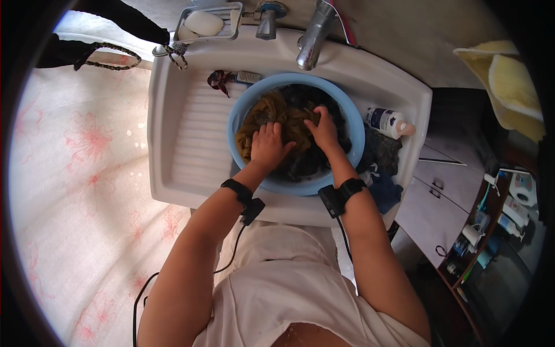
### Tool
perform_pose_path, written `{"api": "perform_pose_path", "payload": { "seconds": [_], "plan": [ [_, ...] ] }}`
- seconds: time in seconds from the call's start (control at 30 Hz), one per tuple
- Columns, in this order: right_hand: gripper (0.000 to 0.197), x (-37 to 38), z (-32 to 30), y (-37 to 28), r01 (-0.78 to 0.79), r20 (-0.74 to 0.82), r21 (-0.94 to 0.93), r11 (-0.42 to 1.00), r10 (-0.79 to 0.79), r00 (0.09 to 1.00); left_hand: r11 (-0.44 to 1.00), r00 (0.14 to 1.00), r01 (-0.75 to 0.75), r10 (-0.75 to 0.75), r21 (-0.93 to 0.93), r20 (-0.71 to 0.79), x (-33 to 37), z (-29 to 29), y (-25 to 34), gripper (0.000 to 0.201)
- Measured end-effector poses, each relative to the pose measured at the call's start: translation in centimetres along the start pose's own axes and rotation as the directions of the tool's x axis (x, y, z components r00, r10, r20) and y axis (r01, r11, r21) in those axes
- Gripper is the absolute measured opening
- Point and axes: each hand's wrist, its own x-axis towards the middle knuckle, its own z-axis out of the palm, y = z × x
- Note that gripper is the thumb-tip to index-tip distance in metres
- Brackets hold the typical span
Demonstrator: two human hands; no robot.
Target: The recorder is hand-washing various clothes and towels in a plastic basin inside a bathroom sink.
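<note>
A light blue basin [236, 151] stands in the white sink and holds dark water with wet laundry. A mustard-brown cloth [267, 110] lies bunched in its left and middle part. My left hand [269, 146] rests on this cloth with fingers stretched out and thumb apart. Farther right, my right hand [325, 132] has its thumb and fingers closed on an edge of the brown cloth. Darker fabric [306, 98] shows behind and below the hands, partly under water. Both wrists wear black straps with small boxes and cables.
The sink [191, 139] has a ribbed left side. A brush [247, 76] lies behind the basin, under the faucet [312, 43]. A white bottle [384, 122] and damp dark cloths [384, 194] lie on the right. A soap dish [222, 26] sits at the back; a curtain [87, 173] hangs left.
</note>
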Motion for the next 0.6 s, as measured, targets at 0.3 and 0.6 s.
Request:
{"api": "perform_pose_path", "payload": {
  "seconds": [0.3, 0.6],
  "plan": [
    [0.053, 2.2, 1.6, 2.8, -0.169, 0.061, -0.312, 0.935, 0.197, 0.979, 0.995, 0.995, 0.098, -0.097, 0.014, -0.017, 4.4, 4.4, -0.8, 0.050],
    [0.023, 1.6, -4.4, 0.9, -0.179, 0.144, 0.663, 0.727, 0.110, 0.983, 0.938, 0.938, 0.335, -0.322, -0.086, 0.131, 4.7, 2.5, -1.7, 0.039]
  ]
}}
